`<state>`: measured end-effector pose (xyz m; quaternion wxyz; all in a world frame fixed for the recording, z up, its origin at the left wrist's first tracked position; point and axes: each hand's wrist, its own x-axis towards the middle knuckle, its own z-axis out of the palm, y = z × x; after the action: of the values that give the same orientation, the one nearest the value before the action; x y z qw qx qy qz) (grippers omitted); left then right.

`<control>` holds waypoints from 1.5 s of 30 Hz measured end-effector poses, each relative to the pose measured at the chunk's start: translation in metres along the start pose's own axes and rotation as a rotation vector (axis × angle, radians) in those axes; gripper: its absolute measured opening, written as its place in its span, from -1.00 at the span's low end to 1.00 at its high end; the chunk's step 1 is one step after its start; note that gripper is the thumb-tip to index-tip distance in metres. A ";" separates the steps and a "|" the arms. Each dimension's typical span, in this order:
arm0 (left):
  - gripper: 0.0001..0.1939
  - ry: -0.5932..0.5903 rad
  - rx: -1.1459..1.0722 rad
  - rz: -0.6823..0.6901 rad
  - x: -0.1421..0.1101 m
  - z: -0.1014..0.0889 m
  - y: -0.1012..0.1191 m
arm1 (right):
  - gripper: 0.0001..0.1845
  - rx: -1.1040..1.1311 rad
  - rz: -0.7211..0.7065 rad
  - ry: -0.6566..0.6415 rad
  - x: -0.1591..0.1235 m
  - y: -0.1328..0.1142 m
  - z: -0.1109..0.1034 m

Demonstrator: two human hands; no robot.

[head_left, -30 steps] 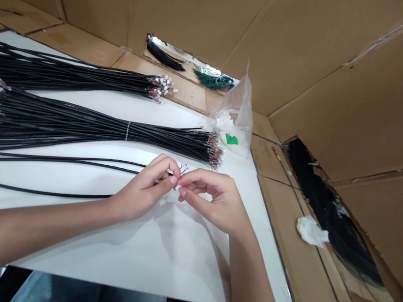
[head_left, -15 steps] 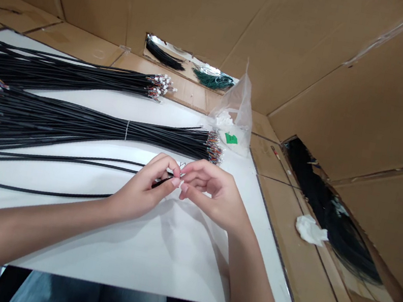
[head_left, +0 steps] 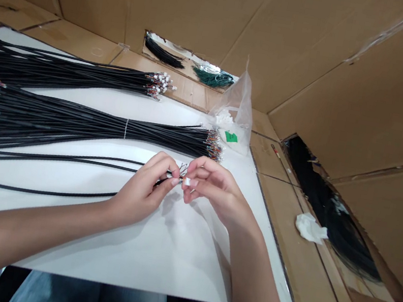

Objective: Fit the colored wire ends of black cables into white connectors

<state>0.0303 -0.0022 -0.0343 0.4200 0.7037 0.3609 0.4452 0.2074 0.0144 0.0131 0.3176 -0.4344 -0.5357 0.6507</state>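
Note:
My left hand (head_left: 148, 183) pinches the end of a black cable (head_left: 62, 195) between thumb and forefinger; the rest of it trails off to the left under my forearm. A small white connector (head_left: 187, 181) sits at the thumb and fingertips of my right hand (head_left: 216, 189), which is closed on it. Thin loose wires (head_left: 183, 168) stick up between the two hands. Just behind my left hand, a couple of other black cables (head_left: 88, 159) run along the white tabletop (head_left: 138, 254). Where the wires meet the connector is too small to make out.
A tied bundle of black cables (head_left: 75, 117) lies behind my hands, with another bundle (head_left: 83, 74) farther back. A clear plastic bag (head_left: 244, 112) of white pieces stands at the back right. Crumpled white tissue (head_left: 310, 227) rests on the cardboard (head_left: 280, 210) at right.
My right hand has shifted slightly right, away from the left fingertips, and the white connector now shows more clearly at its thumb. My left hand stays almost in place on the cable.

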 end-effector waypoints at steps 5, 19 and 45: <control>-0.86 0.016 0.123 0.105 -0.002 0.000 0.002 | -0.86 0.018 0.013 -0.024 0.000 -0.001 -0.001; -0.86 0.036 0.204 0.194 -0.005 0.002 -0.002 | -0.81 0.042 0.052 -0.075 -0.002 0.001 -0.001; -0.76 0.072 0.566 0.429 -0.007 -0.005 -0.006 | -0.71 -0.063 -0.069 -0.158 -0.007 -0.003 -0.002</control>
<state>0.0224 -0.0042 -0.0408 0.0924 0.8357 0.3288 0.4302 0.2123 0.0101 0.0171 0.2827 -0.3729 -0.5939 0.6545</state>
